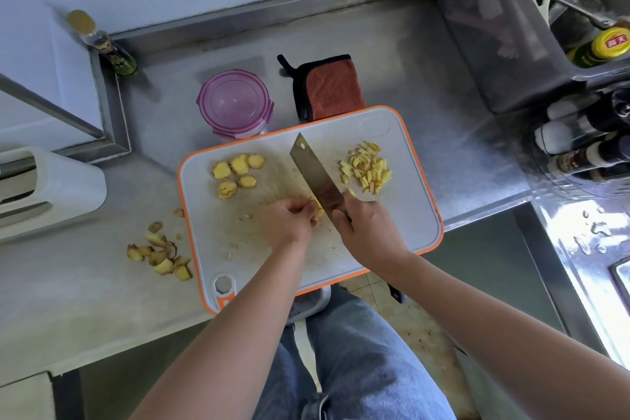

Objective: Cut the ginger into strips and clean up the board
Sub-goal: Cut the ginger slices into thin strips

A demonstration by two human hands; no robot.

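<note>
Your left hand (286,223) rests on the near centre of the cutting board (395,215). Its fingers (305,211) are curled and pinch a small ginger piece (319,211) against the board. Your right hand (366,225) is just beside it, with its fingers clamped round the handle of the knife (315,177). The blade stands edge-down against the ginger piece, tip pointing away from you. Peel scraps (160,257) lie on the table (426,54), left of the board. Farther back on the board, ginger slices (238,170) lie left of the blade and cut ginger strips (366,169) lie right of it. Beyond the board's far edge are a purple-lidded container (235,102) and a folded cloth (332,87).
</note>
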